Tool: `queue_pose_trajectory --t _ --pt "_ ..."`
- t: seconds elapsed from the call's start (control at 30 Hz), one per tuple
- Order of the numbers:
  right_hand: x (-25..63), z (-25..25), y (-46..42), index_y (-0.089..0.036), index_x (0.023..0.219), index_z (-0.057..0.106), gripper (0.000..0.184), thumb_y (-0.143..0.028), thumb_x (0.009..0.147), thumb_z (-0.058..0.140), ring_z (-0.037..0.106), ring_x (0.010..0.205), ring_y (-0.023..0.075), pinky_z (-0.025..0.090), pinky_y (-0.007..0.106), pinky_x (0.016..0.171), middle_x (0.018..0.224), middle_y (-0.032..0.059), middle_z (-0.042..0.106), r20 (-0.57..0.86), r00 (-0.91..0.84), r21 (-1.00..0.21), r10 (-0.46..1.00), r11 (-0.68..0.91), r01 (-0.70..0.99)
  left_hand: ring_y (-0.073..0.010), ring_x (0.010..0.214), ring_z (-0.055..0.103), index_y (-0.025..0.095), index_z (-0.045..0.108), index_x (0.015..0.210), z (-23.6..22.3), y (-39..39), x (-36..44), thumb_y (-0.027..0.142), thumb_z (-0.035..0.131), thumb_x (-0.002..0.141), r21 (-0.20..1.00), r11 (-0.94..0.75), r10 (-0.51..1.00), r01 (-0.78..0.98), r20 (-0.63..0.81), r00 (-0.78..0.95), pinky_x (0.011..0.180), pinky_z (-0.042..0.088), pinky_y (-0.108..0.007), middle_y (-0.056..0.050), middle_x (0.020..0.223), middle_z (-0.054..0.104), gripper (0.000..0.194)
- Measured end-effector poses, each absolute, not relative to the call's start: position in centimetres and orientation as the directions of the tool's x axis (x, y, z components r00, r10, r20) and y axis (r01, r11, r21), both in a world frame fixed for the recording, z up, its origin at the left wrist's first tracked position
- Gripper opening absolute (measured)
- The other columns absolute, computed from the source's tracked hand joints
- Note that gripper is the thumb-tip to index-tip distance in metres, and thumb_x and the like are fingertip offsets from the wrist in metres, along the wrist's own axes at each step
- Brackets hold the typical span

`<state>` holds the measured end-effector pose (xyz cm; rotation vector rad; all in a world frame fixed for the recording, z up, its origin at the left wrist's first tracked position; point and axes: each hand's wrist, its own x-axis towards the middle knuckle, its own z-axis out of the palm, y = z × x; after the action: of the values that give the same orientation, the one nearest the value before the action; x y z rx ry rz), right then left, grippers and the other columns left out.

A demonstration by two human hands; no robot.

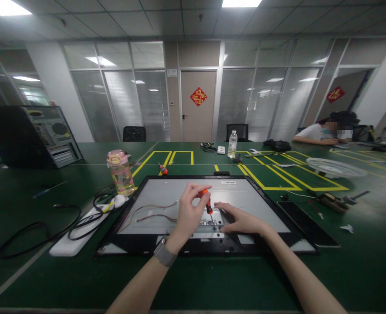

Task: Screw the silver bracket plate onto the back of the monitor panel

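Note:
My left hand (191,208), with a grey watch (165,253) at its wrist, is closed around the red-and-black handle of a screwdriver (208,206). The tool stands nearly upright, its shaft pointing down at a small circuit board (208,222) in the middle of a monitor panel (167,187). Beside it my right hand (240,219) is open, thumb and fingers apart, resting at the right edge of the board's metal plate. The panel lies flat with its grey back up inside a black frame. Loose thin wires (153,217) run across its left half. The screw under the tip is too small to make out.
Left of the panel are a white power strip (81,233) with black cables, a pink-lidded bottle (120,172) and a computer case (22,135). To the right lie a dark flat panel (307,222) and a white ring-shaped part (335,167). A person (324,128) sits far right.

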<state>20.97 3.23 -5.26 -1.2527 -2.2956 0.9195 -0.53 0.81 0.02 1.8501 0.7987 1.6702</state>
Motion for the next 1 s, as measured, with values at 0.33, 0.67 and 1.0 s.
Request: queue_pose_trajectory --t 0.33,0.67,1.0 --pt "21.17 -5.73 3.53 -0.019 0.136 0.041 0.079 -0.045 0.068 0.073 0.033 0.133 0.0291 0.023 0.044 0.113 0.145 0.0112 0.037 0.031 -0.545 -0.692 0.838 0.411 0.594 -0.0158 0.081 0.058 0.022 0.067 0.106 -0.29 1.05 -0.49 0.026 0.055 0.087 0.74 -0.671 0.739 0.051 0.66 0.138 0.075 0.048 -0.028 -0.004 0.093 0.058 0.023" --pt "21.2 -5.71 3.49 -0.022 0.137 0.039 0.08 -0.046 0.068 0.072 0.034 0.133 0.0288 0.024 0.045 0.112 0.146 0.0097 0.037 0.034 -0.551 -0.695 0.834 0.416 0.587 -0.0154 0.08 0.058 0.021 0.067 0.098 -0.23 0.74 -0.24 0.024 0.057 0.084 0.734 -0.678 0.733 0.046 0.67 0.117 0.074 0.05 -0.027 -0.004 0.09 0.056 0.017" --pt "21.21 -5.72 3.56 -0.019 0.137 0.039 0.081 -0.046 0.068 0.073 0.032 0.134 0.029 0.023 0.042 0.113 0.146 0.0115 0.036 0.035 -0.553 -0.694 0.832 0.418 0.586 -0.0152 0.081 0.057 0.021 0.068 0.099 -0.28 0.83 -0.4 0.026 0.058 0.085 0.74 -0.67 0.741 0.054 0.664 0.1 0.072 0.048 -0.026 -0.004 0.09 0.054 0.018"
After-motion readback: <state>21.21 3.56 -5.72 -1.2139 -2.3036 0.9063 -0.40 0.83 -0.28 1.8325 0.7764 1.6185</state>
